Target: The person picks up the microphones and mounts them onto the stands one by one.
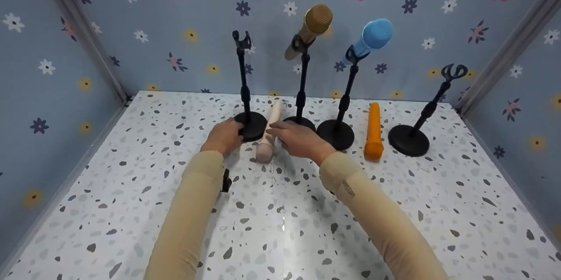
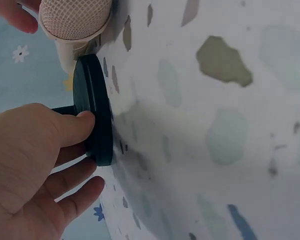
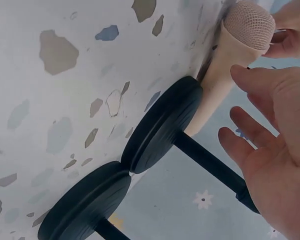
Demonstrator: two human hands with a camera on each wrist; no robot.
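Note:
My left hand (image 1: pixel 222 136) grips the round black base of the leftmost microphone stand (image 1: pixel 245 93); the left wrist view shows the thumb against the base's edge (image 2: pixel 92 92). That stand's clip on top holds no microphone. A pale pink microphone (image 1: pixel 264 150) lies on the table just right of this base, its mesh head toward me. Over its right side hovers my right hand (image 1: pixel 302 140), fingers loosely bent and holding nothing. In the right wrist view the thumb and fingers (image 3: pixel 237 145) look apart from the pale microphone (image 3: pixel 225 62).
Two stands hold a gold microphone (image 1: pixel 318 19) and a blue microphone (image 1: pixel 377 33), their bases touching. An orange microphone (image 1: pixel 374 131) lies farther right, beside a stand (image 1: pixel 409 140) with a bare clip. A small black object (image 1: pixel 225 180) shows by my left sleeve. Patterned walls enclose the speckled table (image 1: pixel 280 236).

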